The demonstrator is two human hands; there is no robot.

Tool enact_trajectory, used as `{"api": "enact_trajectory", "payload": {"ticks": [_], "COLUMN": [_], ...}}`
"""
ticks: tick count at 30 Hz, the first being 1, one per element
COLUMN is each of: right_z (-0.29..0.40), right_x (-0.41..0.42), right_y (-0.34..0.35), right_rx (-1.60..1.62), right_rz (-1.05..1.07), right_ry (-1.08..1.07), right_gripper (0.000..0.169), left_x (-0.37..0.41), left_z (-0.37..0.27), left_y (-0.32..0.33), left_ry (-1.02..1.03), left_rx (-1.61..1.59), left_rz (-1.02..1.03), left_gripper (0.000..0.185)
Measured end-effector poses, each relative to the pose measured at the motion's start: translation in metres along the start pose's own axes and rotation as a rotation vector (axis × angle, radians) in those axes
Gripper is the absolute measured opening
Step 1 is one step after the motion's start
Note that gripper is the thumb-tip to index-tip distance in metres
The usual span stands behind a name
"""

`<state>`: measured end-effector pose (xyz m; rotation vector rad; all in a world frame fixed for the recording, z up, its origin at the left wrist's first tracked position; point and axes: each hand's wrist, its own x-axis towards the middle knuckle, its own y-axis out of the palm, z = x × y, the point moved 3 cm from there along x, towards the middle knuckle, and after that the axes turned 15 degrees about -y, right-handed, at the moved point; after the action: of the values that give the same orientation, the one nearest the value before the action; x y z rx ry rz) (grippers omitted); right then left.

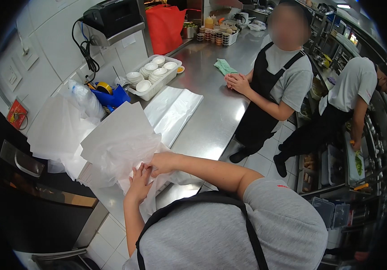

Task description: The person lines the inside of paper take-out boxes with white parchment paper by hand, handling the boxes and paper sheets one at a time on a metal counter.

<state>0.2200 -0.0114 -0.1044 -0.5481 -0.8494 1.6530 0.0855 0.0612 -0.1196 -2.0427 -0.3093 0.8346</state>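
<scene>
My left hand lies on crumpled, thin white translucent plastic near the counter's front corner, with its fingertips close to my right hand. Reaching in from the other side, my right hand has its fingers curled down into the same plastic. What lies under the folds is hidden. Just behind rises a stiff white paper sheet. A stack of white paper stands to the left. Beyond my hands, a folded pile of clear-white plastic bags rests flat on the steel counter.
A white basket holds several stacks of small white bowls. Nearby are a blue holder with tape and a red bag. One co-worker stands at the counter's right side with hands clasped by a green cloth; another co-worker bends over a food station.
</scene>
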Motion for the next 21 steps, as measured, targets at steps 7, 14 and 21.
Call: {"api": "enact_trajectory", "payload": {"ticks": [7, 14, 21], "right_z": [-0.018, -0.035, -0.005], "right_x": [0.005, 0.010, 0.009], "right_y": [0.013, 0.022, 0.006], "right_rx": [0.021, 0.031, -0.053], "right_rz": [-0.041, -0.063, 0.082], "right_ry": [-0.052, -0.120, -0.025], "right_gripper": [0.041, 0.046, 0.060], "left_x": [0.000, 0.001, 0.004], "left_z": [0.002, 0.000, 0.002], "left_y": [0.005, 0.009, 0.010], "left_ry": [0.040, 0.058, 0.043], "left_rx": [0.144, 0.224, 0.252], "left_rz": [-0.048, -0.068, -0.060], "left_gripper": [0.069, 0.073, 0.073]}}
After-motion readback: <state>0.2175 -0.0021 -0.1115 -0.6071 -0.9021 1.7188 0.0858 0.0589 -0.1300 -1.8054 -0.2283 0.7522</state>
